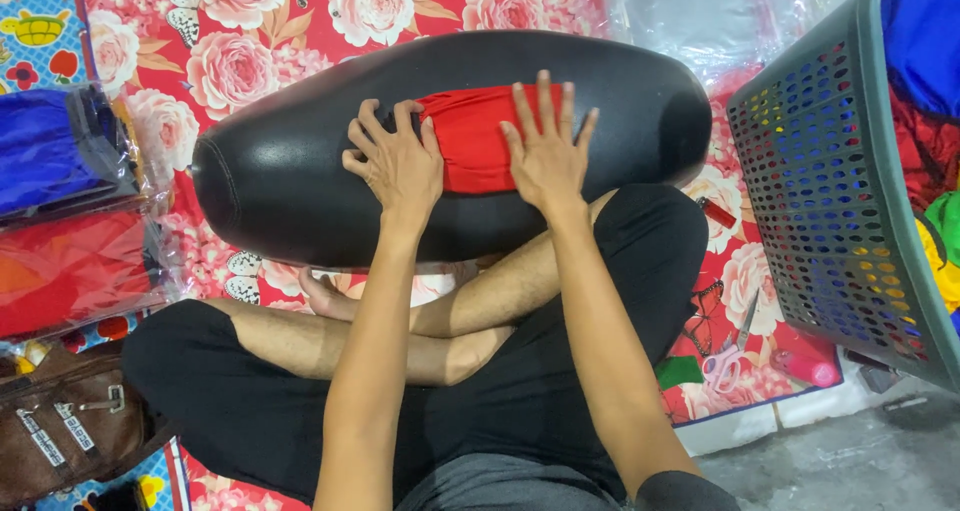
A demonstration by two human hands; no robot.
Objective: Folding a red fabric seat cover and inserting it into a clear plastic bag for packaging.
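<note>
Red cloth (475,136), soft, light, likely slippery on black cushion (300,171); pinned flat under left hand (397,163) and right hand (545,151), fingers spread, gripping nothing; best pinched at edges.

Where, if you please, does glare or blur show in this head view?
Head view: soft glare on the black cushion left of the left hand; shiny reflections on the clear plastic bags; right hand and red cloth sharp; no motion blur.
</note>
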